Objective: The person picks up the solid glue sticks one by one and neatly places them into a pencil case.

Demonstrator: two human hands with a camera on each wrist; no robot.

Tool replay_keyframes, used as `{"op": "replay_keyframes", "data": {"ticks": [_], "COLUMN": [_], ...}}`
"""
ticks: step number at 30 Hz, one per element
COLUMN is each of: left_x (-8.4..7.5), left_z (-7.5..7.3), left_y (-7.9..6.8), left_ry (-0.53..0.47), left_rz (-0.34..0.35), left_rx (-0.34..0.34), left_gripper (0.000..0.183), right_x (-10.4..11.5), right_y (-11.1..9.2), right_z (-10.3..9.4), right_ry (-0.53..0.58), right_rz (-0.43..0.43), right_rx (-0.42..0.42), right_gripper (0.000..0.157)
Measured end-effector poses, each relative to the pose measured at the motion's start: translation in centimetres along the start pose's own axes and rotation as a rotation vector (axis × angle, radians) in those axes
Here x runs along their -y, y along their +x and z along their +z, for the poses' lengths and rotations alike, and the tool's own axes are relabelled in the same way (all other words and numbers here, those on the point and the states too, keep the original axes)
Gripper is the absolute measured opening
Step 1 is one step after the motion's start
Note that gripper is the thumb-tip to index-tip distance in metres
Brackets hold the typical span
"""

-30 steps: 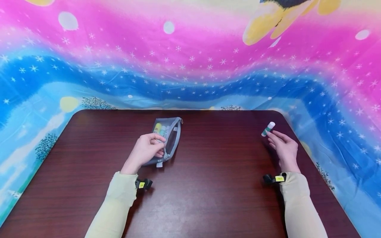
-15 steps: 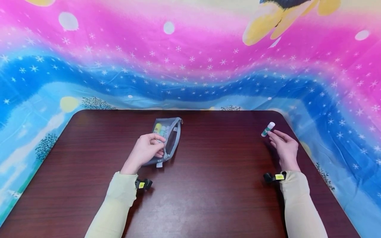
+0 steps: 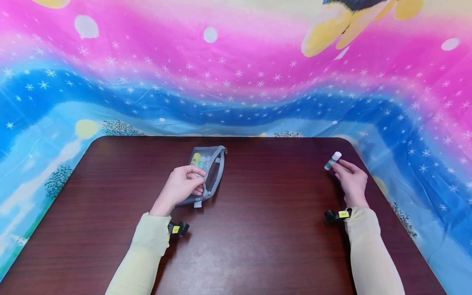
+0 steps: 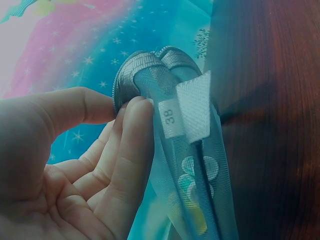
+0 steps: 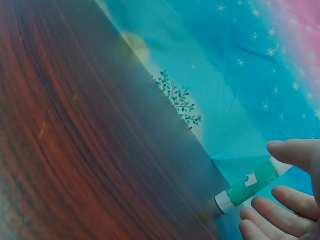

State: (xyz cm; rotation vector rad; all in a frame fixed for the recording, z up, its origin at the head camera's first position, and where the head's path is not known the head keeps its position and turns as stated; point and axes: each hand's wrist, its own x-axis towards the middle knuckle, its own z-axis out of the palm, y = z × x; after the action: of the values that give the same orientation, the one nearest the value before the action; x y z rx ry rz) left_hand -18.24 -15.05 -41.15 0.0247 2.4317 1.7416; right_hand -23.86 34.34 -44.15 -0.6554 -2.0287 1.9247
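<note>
In the head view a grey mesh zip pouch (image 3: pixel 216 177) lies on the table, left of the middle, its zip mouth parted toward the right. My left hand (image 3: pixel 180 185) pinches the near edge of that mouth between thumb and index finger. Through the mesh show a yellow tube (image 3: pixel 196 158) and white-and-green sticks (image 3: pixel 202 160). Two small tags, one a label (image 4: pixel 171 119) reading 38, hang at the pouch's end. Over at the right, my right hand (image 3: pixel 352 185) holds a white-and-green glue stick (image 5: pixel 252 184), tilted, between thumb and fingers near the far right corner.
The dark wood table (image 3: pixel 265 229) ends close beyond the right hand. Behind and around it hangs a colourful cloth (image 3: pixel 236 82) in pink and blue. Each wrist wears a black camera strap (image 3: pixel 178 228) with a yellow label.
The right forearm has shifted very slightly, with the glue stick staying in the hand at nearly the same spot. The left hand and pouch have kept their place.
</note>
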Motion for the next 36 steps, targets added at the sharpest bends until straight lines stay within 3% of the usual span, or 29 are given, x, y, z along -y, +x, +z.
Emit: {"op": "replay_keyframes", "data": {"ticks": [11, 23, 36], "left_x": [-0.1, -0.1, -0.3], "left_z": [0.1, 0.1, 0.1], "left_y": [0.0, 0.0, -0.1], "left_ry": [-0.006, -0.012, -0.022], "left_rz": [-0.001, 0.003, -0.015], "left_rx": [-0.003, -0.001, -0.002], "left_gripper": [0.019, 0.018, 0.017], "right_x": [0.3, -0.3, -0.5], "right_y": [0.9, 1.7, 2.0], "right_z": [0.6, 1.2, 1.5], "right_ry": [-0.1, -0.203, -0.184], "right_rz": [0.035, 0.012, 0.005], "right_rx": [-0.036, -0.06, -0.086], "right_gripper": [0.07, 0.07, 0.053]}}
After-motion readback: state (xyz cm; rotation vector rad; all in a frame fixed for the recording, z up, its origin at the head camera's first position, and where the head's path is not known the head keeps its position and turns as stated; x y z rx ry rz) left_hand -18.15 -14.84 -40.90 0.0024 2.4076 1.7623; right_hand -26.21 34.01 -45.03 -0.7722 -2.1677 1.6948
